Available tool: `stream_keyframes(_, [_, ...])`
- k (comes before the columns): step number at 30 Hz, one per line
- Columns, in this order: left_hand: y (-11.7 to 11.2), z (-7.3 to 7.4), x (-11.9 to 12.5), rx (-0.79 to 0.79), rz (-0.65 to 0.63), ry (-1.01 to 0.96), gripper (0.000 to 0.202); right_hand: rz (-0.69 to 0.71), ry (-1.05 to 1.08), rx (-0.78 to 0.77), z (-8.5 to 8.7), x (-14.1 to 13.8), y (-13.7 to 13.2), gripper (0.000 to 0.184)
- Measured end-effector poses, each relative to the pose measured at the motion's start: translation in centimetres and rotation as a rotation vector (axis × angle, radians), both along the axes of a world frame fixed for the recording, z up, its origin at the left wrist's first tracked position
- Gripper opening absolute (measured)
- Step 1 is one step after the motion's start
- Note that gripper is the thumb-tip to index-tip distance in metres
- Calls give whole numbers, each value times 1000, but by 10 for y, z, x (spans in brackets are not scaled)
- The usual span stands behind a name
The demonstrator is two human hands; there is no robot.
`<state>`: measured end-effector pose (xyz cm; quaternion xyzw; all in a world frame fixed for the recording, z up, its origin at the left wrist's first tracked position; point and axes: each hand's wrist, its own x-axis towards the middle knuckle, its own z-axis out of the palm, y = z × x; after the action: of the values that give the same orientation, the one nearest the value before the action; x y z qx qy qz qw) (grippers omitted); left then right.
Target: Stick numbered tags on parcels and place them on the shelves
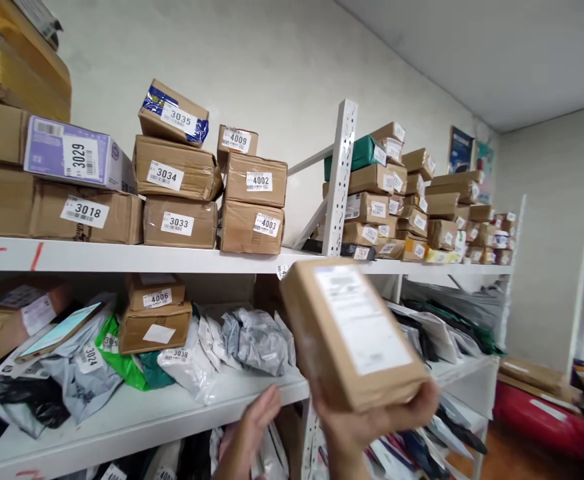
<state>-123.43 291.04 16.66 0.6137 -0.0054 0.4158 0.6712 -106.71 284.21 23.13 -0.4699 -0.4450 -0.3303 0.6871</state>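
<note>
A brown cardboard box (pixel 307 333) with a large white shipping label on its face is held up in front of the shelving. My right hand (pixel 367 427) grips it from below, fingers wrapped round the lower edge; box and hand are slightly blurred. Left of the box and apart from it, my left hand (pixel 255 423) is raised with its fingers stretched out, holding nothing. Behind my left hand runs the lower shelf (pixel 172 417), with a grey plastic parcel (pixel 259 340) on it.
The upper white shelf (pixel 197 261) carries stacked numbered boxes, including box 4003 (pixel 249 227) and a purple box (pixel 72 153). A perforated metal post (pixel 339 180) stands between shelf bays. Further right are more stacked parcels (pixel 372 207) and a red bundle (pixel 542 417) low down.
</note>
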Motion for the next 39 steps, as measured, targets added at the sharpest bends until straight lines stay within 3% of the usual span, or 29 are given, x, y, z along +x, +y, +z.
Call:
stream_keyframes(1, [2, 6, -7, 95, 115, -3, 81, -140, -43, 114, 22, 15, 1, 103])
stream_keyframes(3, [15, 20, -26, 272, 434, 45, 65, -242, -51, 324, 68, 43, 9, 125])
stream_keyframes(4, [25, 26, -37, 327, 609, 81, 59, -305, -96, 392, 90, 53, 16, 123])
stream_keyframes(6, [53, 39, -58, 425, 928, 149, 56, -375, -151, 360, 129, 63, 32, 118])
stream_keyframes(9, [107, 52, -84, 613, 1282, 222, 63, -401, -173, 216, 167, 57, 49, 125])
stream_keyframes(12, [154, 59, -104, 688, 1438, 318, 74, -324, -9, 36, 191, 50, 58, 126])
stream_keyframes(16, [183, 66, -125, 701, 1414, 397, 87, -294, 258, -316, 208, 75, 77, 124])
stream_keyframes(17, [187, 68, -129, 713, 1379, 417, 90, -303, 259, -341, 204, 81, 84, 120])
stream_keyframes(19, [196, 76, -133, 718, 1299, 444, 93, -350, 148, -178, 181, 82, 100, 103])
stream_keyframes(22, [216, 91, -131, 610, 1194, 412, 98, -330, -225, 357, 108, 39, 131, 62])
stream_keyframes(23, [223, 96, -129, 558, 1150, 383, 99, -221, -345, 350, 77, 13, 144, 56])
stream_keyframes(25, [237, 106, -123, 483, 1055, 330, 93, 62, -400, -29, 18, -47, 173, 60])
stream_keyframes(26, [242, 109, -121, 465, 1014, 308, 85, 136, -345, -193, -6, -77, 188, 75])
stream_keyframes(28, [249, 114, -117, 449, 975, 270, 69, 169, -162, -302, -38, -131, 218, 102])
stream_keyframes(30, [253, 116, -115, 429, 998, 215, 52, 153, -33, -316, -50, -171, 241, 117])
stream_keyframes(33, [258, 116, -116, 364, 1051, 112, 39, 110, 77, -281, -47, -200, 264, 124])
stream_keyframes(39, [260, 124, -119, 184, 1092, 5, 36, 111, 148, -246, -36, -200, 265, 122])
